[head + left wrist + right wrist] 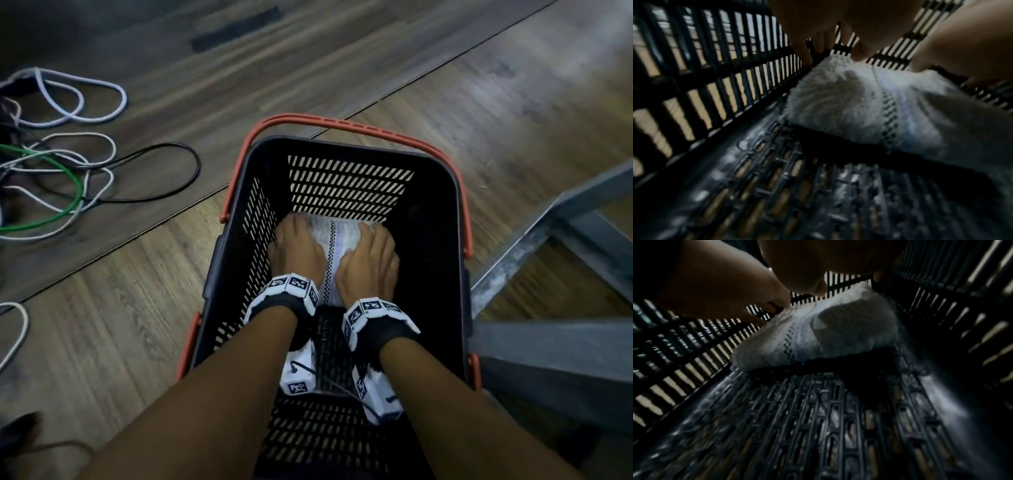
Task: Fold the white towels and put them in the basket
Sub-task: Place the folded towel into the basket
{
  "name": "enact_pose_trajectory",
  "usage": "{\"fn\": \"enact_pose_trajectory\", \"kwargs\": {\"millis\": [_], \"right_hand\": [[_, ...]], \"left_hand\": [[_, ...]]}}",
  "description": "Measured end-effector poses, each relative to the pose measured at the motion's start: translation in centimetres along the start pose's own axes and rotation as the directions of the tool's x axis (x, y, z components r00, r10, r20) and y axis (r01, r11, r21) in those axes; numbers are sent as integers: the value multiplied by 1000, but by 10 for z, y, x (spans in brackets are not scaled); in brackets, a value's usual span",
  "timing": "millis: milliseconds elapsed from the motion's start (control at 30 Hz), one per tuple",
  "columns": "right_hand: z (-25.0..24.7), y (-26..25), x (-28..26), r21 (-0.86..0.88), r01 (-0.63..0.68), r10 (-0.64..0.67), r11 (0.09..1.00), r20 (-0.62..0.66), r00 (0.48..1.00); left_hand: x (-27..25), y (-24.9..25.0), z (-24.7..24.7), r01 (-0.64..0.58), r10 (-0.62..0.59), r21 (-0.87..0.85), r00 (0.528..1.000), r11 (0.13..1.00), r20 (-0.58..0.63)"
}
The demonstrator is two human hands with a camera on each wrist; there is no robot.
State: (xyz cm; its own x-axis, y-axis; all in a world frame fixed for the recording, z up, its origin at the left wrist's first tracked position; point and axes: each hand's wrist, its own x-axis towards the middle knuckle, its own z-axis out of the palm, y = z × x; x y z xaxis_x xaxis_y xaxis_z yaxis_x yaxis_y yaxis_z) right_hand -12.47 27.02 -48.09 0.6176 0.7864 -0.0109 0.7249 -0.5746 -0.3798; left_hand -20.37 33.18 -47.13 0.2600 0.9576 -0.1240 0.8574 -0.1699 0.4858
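Observation:
A black slatted basket (pixel 342 145) with orange handles (pixel 346 124) stands on the wooden floor. Both my hands are inside it, holding one folded white towel (pixel 334 240) with a checked stripe at the basket's far end. My left hand (pixel 296 250) grips the towel's left side and my right hand (pixel 371 260) grips its right side. In the left wrist view my fingers (pixel 807 53) curl down past the towel (pixel 838 104) edge, thumb on top. The right wrist view shows the towel (pixel 849 331) just above the basket floor (pixel 818 418), a dark shadow beneath it.
Loose white, green and black cables (pixel 68 171) lie on the floor to the left. A grey metal frame (pixel 548 274) stands close against the basket's right side. The near half of the basket floor (pixel 797 194) is bare.

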Motion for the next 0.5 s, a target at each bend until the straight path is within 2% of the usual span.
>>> {"fn": "enact_pose_trajectory", "kwargs": {"millis": [67, 133, 167, 267, 333, 400, 433, 500], "right_hand": [[13, 9, -2, -52, -15, 20, 999, 96, 995], [26, 19, -6, -97, -10, 23, 995, 134, 991], [32, 22, -9, -108, 8, 4, 994, 119, 993], [43, 23, -12, -112, 45, -43, 993, 22, 999], [39, 22, -11, -129, 40, -31, 991, 72, 997], [26, 18, -8, -145, 26, 2, 989, 187, 982], [16, 17, -6, -149, 16, 22, 989, 251, 968], [-9, 10, 1, -148, -13, 72, 989, 397, 915]], "left_hand": [[2, -11, 12, -154, 143, 118, 985, 981, 98], [2, -25, 28, -219, 176, 205, 962, 954, 207], [0, -31, 35, -230, 183, 229, 961, 946, 210], [-3, -39, 47, -243, 222, 230, 968, 942, 115], [-2, -35, 46, -241, 221, 222, 969, 945, 113], [-1, -28, 33, -232, 178, 261, 961, 937, 214], [2, -21, 22, -245, 151, 309, 942, 919, 300], [13, -11, -7, -286, 71, 374, 866, 882, 495]]}}
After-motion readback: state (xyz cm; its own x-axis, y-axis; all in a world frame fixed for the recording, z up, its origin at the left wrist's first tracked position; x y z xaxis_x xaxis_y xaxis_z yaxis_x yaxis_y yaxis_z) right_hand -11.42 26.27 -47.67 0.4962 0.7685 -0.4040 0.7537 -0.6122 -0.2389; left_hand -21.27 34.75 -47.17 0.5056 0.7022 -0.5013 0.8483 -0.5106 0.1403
